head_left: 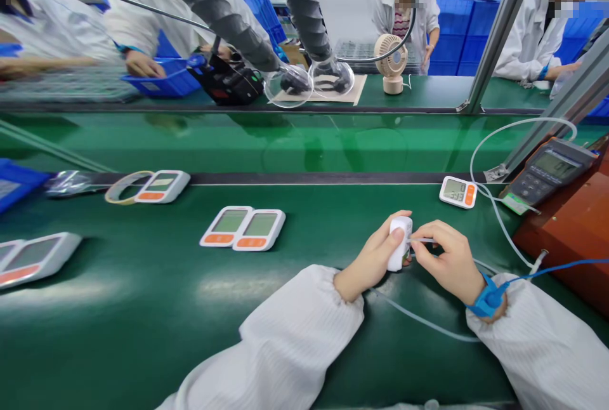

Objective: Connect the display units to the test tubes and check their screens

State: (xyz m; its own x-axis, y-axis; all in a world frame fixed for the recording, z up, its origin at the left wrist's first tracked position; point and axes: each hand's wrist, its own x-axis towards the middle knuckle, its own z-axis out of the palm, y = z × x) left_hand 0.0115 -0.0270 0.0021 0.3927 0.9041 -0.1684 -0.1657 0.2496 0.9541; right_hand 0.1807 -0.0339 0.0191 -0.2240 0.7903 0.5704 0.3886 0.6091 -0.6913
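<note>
My left hand is closed around a white blood pressure monitor, held on edge just above the green table. Its screen is turned out of sight. Thumb and fingers of my right hand pinch the end of a thin pale air tube at the monitor's side. Whether the tube sits in the port I cannot tell. A blue wrist strap is around my right wrist. Beyond the right hand lies another monitor with digits lit on its screen.
Two monitors lie side by side left of my hands, with another by a tape roll. At right, a pressure meter leans on an orange-brown box. Tubing loops nearby. Across a green barrier, people in white coats work.
</note>
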